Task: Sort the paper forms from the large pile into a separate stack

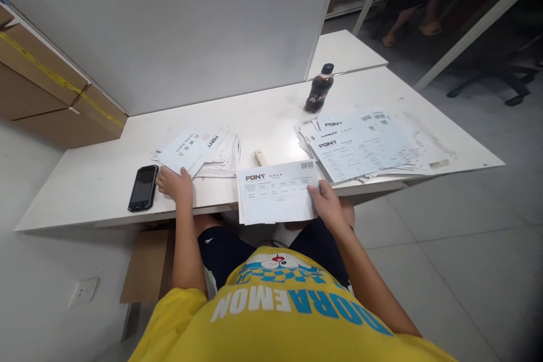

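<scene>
My left hand [176, 184] is closed on the near edge of a small printed sheet [186, 150], its thumb on top. That sheet lies over a messy paper pile [224, 159] on the left part of the desk. With thumb on top and fingers underneath, my right hand [326, 203] grips the right edge of a printed form [275, 198] marked PONY. This form hangs partly past the desk's front edge, above my lap. Just behind it sits a small beige block [260, 158]. A wide stack of similar forms [356, 147] lies to the right.
A black phone [143, 188] rests left of my left hand. A dark cola bottle [319, 89] stands behind the right stack. Cardboard boxes [55, 85] line the left side, and a grey partition [190, 28] rises behind the white desk [102, 181]. Someone's legs show at upper right.
</scene>
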`<state>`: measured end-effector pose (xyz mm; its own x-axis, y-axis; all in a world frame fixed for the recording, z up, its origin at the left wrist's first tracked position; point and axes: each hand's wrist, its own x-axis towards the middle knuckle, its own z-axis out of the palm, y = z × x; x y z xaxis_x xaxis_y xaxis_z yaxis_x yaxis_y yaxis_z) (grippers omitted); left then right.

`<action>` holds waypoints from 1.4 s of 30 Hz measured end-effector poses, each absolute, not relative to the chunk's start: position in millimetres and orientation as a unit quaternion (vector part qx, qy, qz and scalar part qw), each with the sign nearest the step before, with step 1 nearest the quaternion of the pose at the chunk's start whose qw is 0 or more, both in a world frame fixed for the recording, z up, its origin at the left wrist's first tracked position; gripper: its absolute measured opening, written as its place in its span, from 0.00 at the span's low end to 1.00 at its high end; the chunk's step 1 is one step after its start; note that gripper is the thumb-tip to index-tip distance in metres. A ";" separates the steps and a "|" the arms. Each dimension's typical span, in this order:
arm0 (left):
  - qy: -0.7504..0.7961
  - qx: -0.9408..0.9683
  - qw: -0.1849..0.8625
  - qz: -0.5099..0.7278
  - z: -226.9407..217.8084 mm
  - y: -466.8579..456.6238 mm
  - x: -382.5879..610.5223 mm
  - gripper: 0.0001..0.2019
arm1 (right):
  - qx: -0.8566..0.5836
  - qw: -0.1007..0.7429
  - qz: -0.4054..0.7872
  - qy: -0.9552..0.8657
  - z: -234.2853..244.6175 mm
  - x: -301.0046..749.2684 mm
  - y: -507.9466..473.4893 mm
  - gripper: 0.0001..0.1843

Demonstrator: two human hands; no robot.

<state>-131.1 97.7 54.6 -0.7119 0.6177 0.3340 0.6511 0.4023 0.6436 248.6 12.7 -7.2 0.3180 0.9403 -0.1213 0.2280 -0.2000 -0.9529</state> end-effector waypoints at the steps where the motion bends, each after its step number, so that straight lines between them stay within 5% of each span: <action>1: -0.826 -0.409 0.037 -0.386 52.3 88.3 -119.9 0.21 | -0.676 0.446 0.385 -0.442 -7.4 247.5 9.6 0.20; 3: -0.783 -0.499 0.007 -0.371 45.4 64.7 -90.0 0.19 | -0.676 0.423 0.399 -0.452 -6.4 244.4 4.3 0.22; 7: -0.629 -0.593 -0.287 -0.413 30.6 19.6 -31.6 0.15 | -0.664 0.384 0.425 -0.481 -3.2 240.4 -0.6 0.22; 13: -0.546 -0.440 -0.508 -0.501 24.9 0.8 -18.6 0.28 | -0.672 0.376 0.420 -0.480 -6.5 246.8 -0.9 0.16; 18: -0.622 -0.520 -0.444 -0.383 20.8 10.8 -33.5 0.33 | -0.641 0.415 0.465 -0.449 -7.5 245.4 -0.2 0.22; 23: -0.700 -0.564 -0.312 -0.306 25.7 25.2 -25.8 0.19 | -0.658 0.396 0.426 -0.479 6.4 247.5 9.3 0.29; 28: -0.688 -0.546 -0.316 -0.358 35.3 28.4 -17.9 0.12 | -0.640 0.387 0.403 -0.528 12.6 259.5 17.5 0.28; 42: -0.681 -0.582 -0.292 -0.336 32.9 38.1 -13.9 0.12 | -0.640 0.350 0.396 -0.558 6.7 257.0 31.4 0.35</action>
<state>-13.9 38.1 32.9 -0.1523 0.9883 -0.0067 0.5960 0.0972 0.7970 257.0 31.4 6.7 0.0643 0.9912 -0.1161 0.4366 -0.1325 -0.8898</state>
